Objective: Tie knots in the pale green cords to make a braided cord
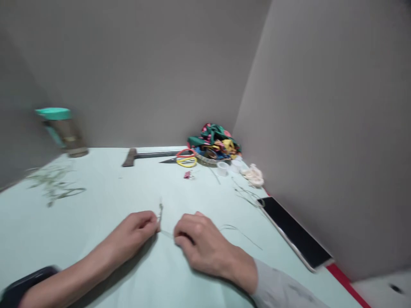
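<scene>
My left hand is closed in a pinch on a thin green strand, whose short, knotted-looking end stands up past the fingertips. The strand runs across a small gap to my right hand, which pinches it between thumb and curled fingers. A loose thin strand trails over the table to the right of that hand; whether it is the same piece is hidden. Both hands are low over the pale green tabletop, close together near the middle. Slight blur hides the finer detail of the knotted part.
A hammer, red-and-yellow-handled scissors, a patterned cloth bundle and small white cups lie at the back. Green strands and a teal-lidded jug are left. A phone lies right, beside the grey wall.
</scene>
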The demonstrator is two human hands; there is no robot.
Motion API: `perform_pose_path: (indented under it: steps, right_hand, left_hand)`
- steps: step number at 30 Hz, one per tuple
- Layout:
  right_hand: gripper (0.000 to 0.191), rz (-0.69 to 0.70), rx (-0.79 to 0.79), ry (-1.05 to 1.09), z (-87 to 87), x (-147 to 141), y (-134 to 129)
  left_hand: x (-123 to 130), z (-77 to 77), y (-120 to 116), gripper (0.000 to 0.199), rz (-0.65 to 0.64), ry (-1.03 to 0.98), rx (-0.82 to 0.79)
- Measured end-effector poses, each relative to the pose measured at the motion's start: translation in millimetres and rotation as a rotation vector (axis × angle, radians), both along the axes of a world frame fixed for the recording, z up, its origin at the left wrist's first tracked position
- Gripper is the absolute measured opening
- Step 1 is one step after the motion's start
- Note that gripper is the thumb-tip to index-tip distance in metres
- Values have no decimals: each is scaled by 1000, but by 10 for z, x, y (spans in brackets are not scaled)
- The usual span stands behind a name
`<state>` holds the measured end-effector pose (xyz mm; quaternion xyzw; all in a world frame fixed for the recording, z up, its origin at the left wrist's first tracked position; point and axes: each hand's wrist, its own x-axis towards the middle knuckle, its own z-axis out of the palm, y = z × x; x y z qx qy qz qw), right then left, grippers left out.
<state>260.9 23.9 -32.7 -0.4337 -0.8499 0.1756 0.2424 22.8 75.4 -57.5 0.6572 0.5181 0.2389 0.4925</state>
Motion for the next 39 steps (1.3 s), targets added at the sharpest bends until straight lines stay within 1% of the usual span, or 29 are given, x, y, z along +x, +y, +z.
perform_pose_path:
  steps: [3, 4, 5, 6, 8, 11, 14, 18, 21, 26, 28, 30, 32, 34, 35, 36, 37, 39]
  right_hand:
    - [24, -59, 80, 37, -29, 78, 24]
    - [26, -72, 120, 50, -46, 102, 50]
    - [35, -70, 154, 52, -65, 118, 79]
    - [44, -66, 190, 50, -87, 122, 107]
    - [54, -28, 240, 20, -139, 88, 147]
    - [59, 62, 262, -57, -220, -46, 179]
    - [58, 113, 246, -126, -263, -189, 214]
    - [57, 138, 189, -191, -235, -269, 262]
    - [57, 144, 125, -216, -181, -277, 257]
    - [55, 137, 13, -176, -102, -282, 208]
    - [54, 118, -13, -129, -85, -262, 208]
    - [52, 67, -19, -62, -71, -225, 220]
    - [47, -38, -8, 18, -54, -182, 252]
    - [35, -159, 6, 86, -39, -150, 315]
    - [33, -205, 9, 108, -36, -142, 358]
    - [35, -234, 7, 120, -37, -140, 406]
    - [37, -245, 0, 123, -42, -144, 455]
    - [37, -232, -22, 112, -61, -163, 538]
  left_hand:
    - [32, -4, -82, 32, 43, 51, -11]
    - [44, -12, -104, 32, 50, 57, -12]
    - [58, -20, -124, 41, 69, 62, 3]
    - [73, -25, -142, 40, 74, 68, 6]
    - [106, -16, -172, 37, 70, 73, 18]
    - [144, 54, -201, 35, 42, 75, 27]
    - [162, 168, -211, 33, 15, 75, 24]
    - [174, 273, -199, 32, 15, 74, -2]
    - [172, 277, -170, 35, 8, 72, -23]
    - [156, 208, -118, 35, -22, 51, -45]
    - [148, 191, -111, 34, -18, 44, -62]
    - [138, 201, -119, 32, -5, 46, -88]
    - [130, 232, -141, 31, 14, 55, -118]
    - [128, 269, -162, 30, 33, 65, -145]
    - [130, 285, -168, 31, 43, 70, -154]
    - [133, 298, -172, 31, 52, 75, -163]
    - [136, 307, -172, 31, 59, 79, -170]
    - [140, 320, -167, 32, 66, 87, -177]
